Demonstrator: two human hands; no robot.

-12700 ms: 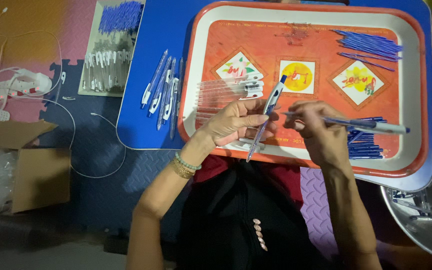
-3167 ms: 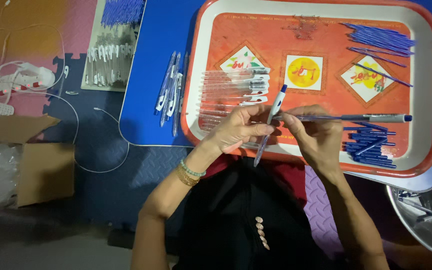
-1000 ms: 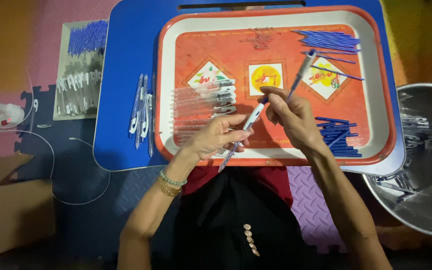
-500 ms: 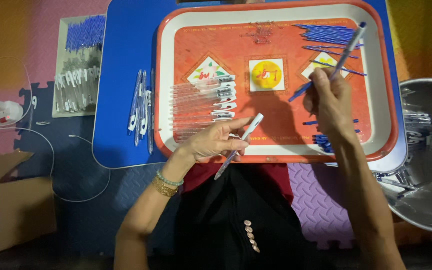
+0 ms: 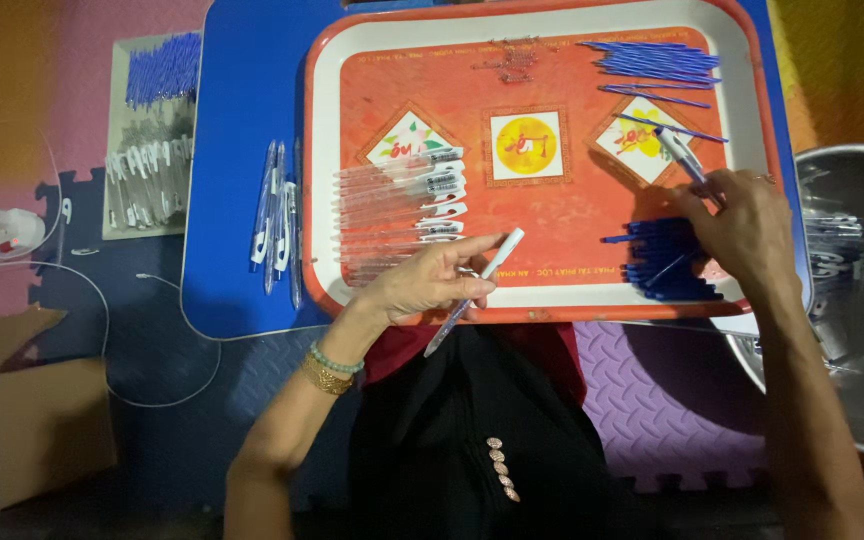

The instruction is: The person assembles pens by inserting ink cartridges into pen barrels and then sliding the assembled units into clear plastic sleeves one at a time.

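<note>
Left hand [image 5: 430,283] closed around a clear pen barrel [image 5: 474,290], held over the near rim of the orange tray [image 5: 332,150]; long axis slanting, white end up and to the right, other end down toward the body. Right hand [image 5: 742,225] pinching a pen [image 5: 680,155] pointing up-left, fingers curled over the blue refill pile [image 5: 667,262] directly beneath, refills mostly lying left-right. Right hand nearer that pile; barrel well to its left, at tray's near edge.

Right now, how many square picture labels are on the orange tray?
3: the left square, the middle square and the right square, partly covered by blue refills, on the tray.
</note>
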